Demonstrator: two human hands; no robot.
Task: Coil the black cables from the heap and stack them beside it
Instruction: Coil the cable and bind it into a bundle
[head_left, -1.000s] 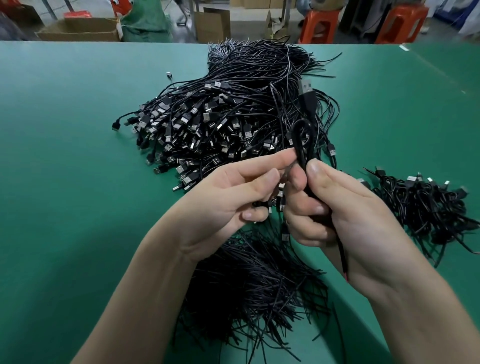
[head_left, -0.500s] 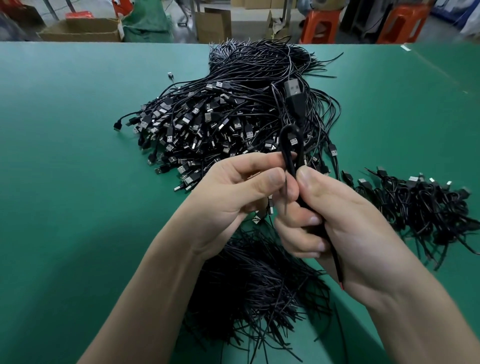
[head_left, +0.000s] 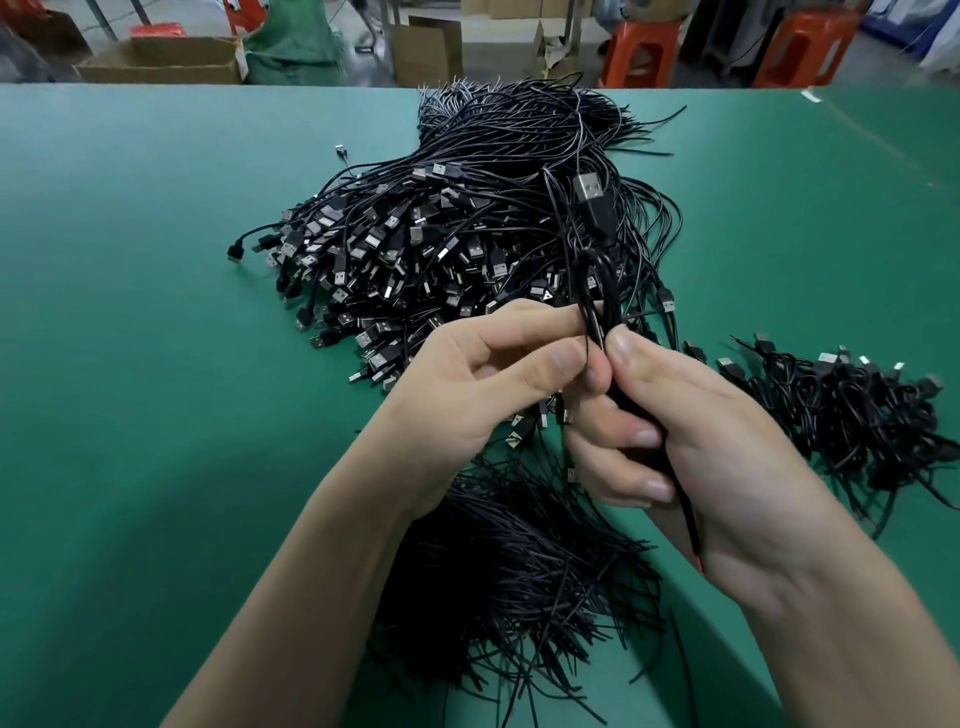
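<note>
A green table (head_left: 130, 364) is carrying everything here, and a heap of black USB cables (head_left: 441, 249) is sprawling across its middle and reaching toward the far edge, plugs crowding the near and left side of the pile. A fan of loose cable tails (head_left: 519, 561) is lying toward the near edge, partly under the wrists. Toward the right edge, just beside the heap but apart from it, a stack of coiled cables (head_left: 857, 415) is building up. Above the near side of the heap the two hands are working together on one cable (head_left: 605, 296). The right hand (head_left: 717, 447) is wrapping its curled fingers round the gathered turns with the thumb pressing on top. The left hand (head_left: 478, 395) is pinching the narrow loop between thumb and forefinger, right against the right thumb. The cable's USB plug (head_left: 592, 192) is sticking up above the loop, and its red tip (head_left: 698, 564) is poking out below the right palm. In all likelihood the cable is very light, thin and limp, with a little spring, so the turns are likely to open if the pinch is loosened. The plug looks like the only stiff part. The safest hold is probably at the waist of the coil, where the turns are bunching, not on the plug or the bare tail, which would let the loops slide apart.
</note>
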